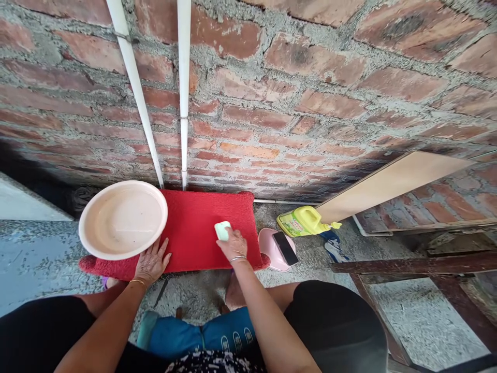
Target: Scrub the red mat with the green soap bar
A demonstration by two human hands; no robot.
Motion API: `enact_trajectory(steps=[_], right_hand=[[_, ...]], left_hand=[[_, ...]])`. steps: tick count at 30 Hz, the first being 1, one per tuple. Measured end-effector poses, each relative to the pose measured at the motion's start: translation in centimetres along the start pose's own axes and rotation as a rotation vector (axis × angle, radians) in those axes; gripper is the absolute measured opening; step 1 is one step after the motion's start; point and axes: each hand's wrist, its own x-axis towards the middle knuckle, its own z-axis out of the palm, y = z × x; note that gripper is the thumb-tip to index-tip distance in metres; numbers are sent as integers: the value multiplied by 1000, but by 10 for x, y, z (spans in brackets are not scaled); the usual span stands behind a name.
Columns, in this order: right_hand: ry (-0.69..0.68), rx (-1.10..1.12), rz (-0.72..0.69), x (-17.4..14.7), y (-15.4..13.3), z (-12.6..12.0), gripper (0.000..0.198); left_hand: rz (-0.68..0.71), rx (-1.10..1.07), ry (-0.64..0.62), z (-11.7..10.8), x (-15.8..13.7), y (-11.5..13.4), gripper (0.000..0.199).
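A red fuzzy mat (194,212) is spread out in front of me, its near edge hanging at the corners. My left hand (152,260) lies flat on the mat's near left part, fingers spread, just beside the basin. Gripped in my right hand (235,244) is a pale green bar of soap (222,230), held against the right half of the mat. The wide cream-pink basin (128,220) rests on the mat's left end; a little clear water seems to be in it. What supports the mat is hidden beneath it.
Right of the mat are a pink stool (267,248) with a dark phone (285,247) on it, a yellow detergent jug (301,221) and a blue slipper (333,246). A board (388,181) leans by the brick wall (248,119). Two white pipes (184,93) run down the wall.
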Motion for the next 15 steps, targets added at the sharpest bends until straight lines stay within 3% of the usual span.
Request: enact_trajectory(steps=[4, 6, 10, 15], right_hand=[[38, 81, 323, 4, 54, -8, 60], [74, 102, 345, 2, 55, -5, 60], [95, 87, 34, -6, 3, 12, 59], [15, 38, -357, -16, -71, 29, 57]], left_hand=[[8, 33, 12, -2, 0, 0, 53], [9, 36, 22, -2, 0, 0, 52], [14, 8, 66, 2, 0, 0, 51], [31, 27, 109, 7, -1, -2, 52]])
